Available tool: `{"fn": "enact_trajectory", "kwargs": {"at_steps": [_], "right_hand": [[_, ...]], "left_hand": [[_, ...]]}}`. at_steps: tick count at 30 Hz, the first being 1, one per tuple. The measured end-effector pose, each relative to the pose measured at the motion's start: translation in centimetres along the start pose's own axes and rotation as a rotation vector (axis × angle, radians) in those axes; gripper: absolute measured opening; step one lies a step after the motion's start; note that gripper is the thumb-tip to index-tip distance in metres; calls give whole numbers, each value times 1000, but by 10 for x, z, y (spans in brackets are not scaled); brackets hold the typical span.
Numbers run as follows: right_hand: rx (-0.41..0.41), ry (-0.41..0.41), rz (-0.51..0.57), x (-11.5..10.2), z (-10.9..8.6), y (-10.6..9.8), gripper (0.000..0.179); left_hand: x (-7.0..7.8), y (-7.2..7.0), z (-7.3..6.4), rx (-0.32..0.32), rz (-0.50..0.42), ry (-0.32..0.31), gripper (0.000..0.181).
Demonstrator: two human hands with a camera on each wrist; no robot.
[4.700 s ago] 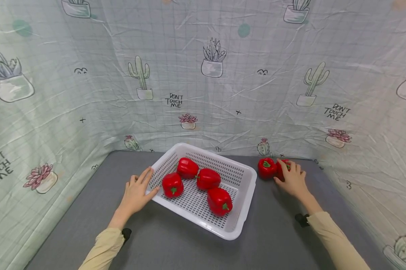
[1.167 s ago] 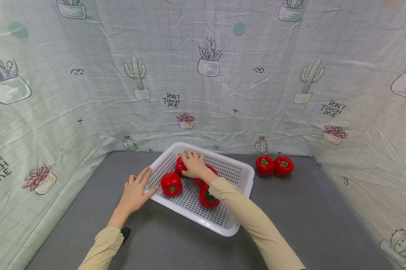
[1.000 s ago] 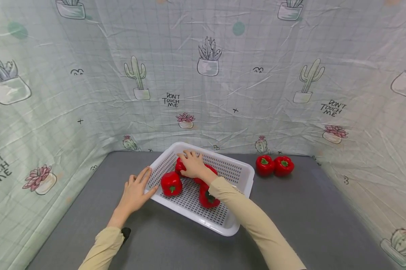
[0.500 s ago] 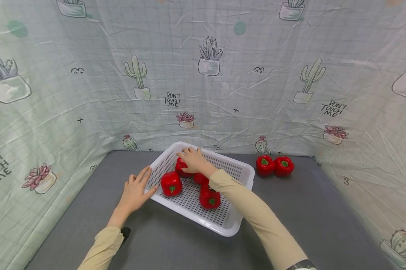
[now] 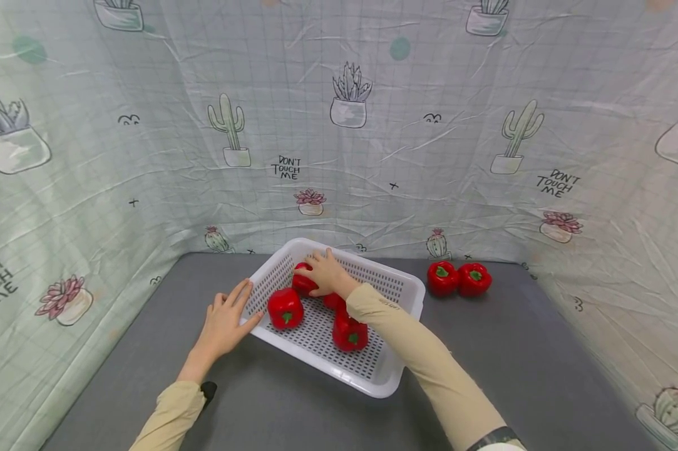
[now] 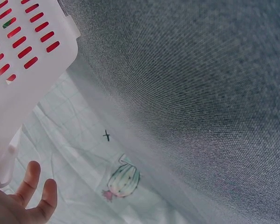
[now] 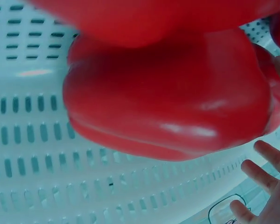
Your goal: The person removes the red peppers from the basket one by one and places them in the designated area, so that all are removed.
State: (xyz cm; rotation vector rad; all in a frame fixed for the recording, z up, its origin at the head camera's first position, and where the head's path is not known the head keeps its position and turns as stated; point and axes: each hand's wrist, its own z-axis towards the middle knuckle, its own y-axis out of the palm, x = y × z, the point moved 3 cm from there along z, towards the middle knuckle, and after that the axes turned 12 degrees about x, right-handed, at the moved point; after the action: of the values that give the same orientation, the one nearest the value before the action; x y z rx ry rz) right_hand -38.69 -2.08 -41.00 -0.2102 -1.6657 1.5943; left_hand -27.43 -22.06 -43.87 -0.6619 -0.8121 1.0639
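Observation:
A white slotted plastic basket (image 5: pixel 322 368) holds several red bell peppers, one at the front left (image 5: pixel 285 309). My left hand (image 5: pixel 221 326) rests at its left rim with the fingers extended; two relaxed fingers show beside the basket wall (image 6: pixel 18 100) in the left wrist view. Inside the basket, my right hand (image 5: pixel 326 275) reaches over the back-left bell pepper (image 5: pixel 302 283), fingers spread and thumb at its side. Under that wrist lies the middle bell pepper (image 7: pixel 168 102), mostly covered from the head view. Another bell pepper (image 5: pixel 350 335) sits nearer the front, partly behind the sleeve.
On the grey table (image 5: pixel 293 413), right of the basket, a red bell pepper (image 5: pixel 442 279) stands against a second bell pepper (image 5: pixel 474 280), both stem up. A cloth curtain (image 5: pixel 372 207) printed with cacti encloses the back and sides.
My right hand has gone from the two bell peppers on the table into the basket. Lately it shifted slightly, showing more of the back-left bell pepper. My left hand has stayed at the rim.

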Motion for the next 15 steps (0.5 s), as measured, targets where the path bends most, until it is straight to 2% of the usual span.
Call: {"fn": "enact_trajectory", "kwargs": {"at_steps": [4,15], "right_hand": [[-27,-6,-68,-1,-1,2,68],[-26,-49,-178,-7,-4,2,74]], "left_hand": [[0,0,-1,-7,-2,-2,70],[0,1,0,-8,4,-11,69]]}}
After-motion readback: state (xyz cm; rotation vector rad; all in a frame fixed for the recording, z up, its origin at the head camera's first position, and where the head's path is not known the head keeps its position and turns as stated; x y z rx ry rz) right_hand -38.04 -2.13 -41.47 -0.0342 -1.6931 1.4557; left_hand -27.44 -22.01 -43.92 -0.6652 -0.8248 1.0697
